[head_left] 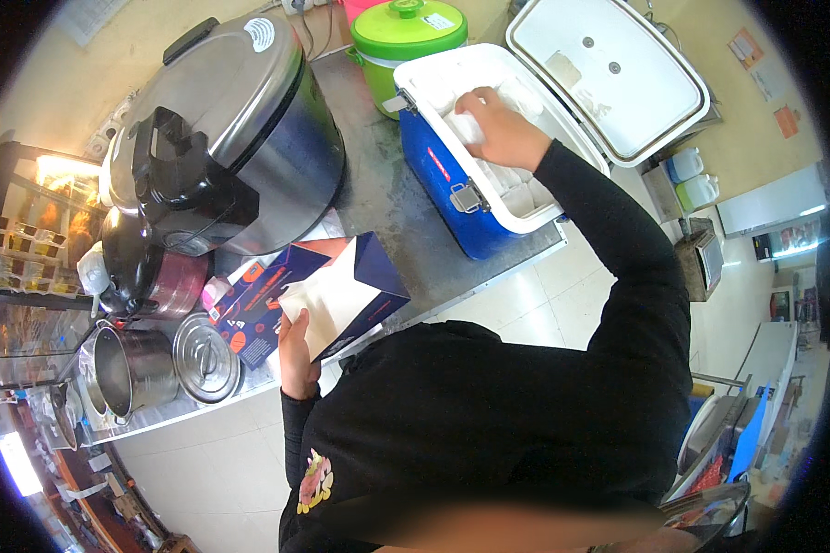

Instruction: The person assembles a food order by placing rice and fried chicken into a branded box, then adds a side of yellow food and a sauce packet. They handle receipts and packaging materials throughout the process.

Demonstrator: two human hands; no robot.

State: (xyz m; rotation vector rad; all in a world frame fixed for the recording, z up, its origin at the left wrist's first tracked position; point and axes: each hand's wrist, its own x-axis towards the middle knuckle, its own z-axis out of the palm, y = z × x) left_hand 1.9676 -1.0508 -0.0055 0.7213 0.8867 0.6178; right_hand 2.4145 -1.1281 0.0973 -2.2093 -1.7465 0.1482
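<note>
My left hand [297,358] grips the near edge of a dark blue cardboard box [281,290] with orange prints. The box lies tilted on the metal table, its flaps spread and its pale inside showing. Over to the right, my right hand [503,132] reaches into a blue cooler box [443,189] with a white rim. Its fingers are curled round a white wrapped packet [466,127], partly hidden by the hand. Several similar white packets fill the cooler. The cooler's white lid [609,78] stands raised on the far right side.
A large steel cooker [240,101] with a black handle stands at the left. Behind the cooler is a green-lidded container [406,37]. A steel pot [138,369] and a round metal lid [207,359] sit near the table's left front edge. White jugs [696,189] stand beyond the cooler.
</note>
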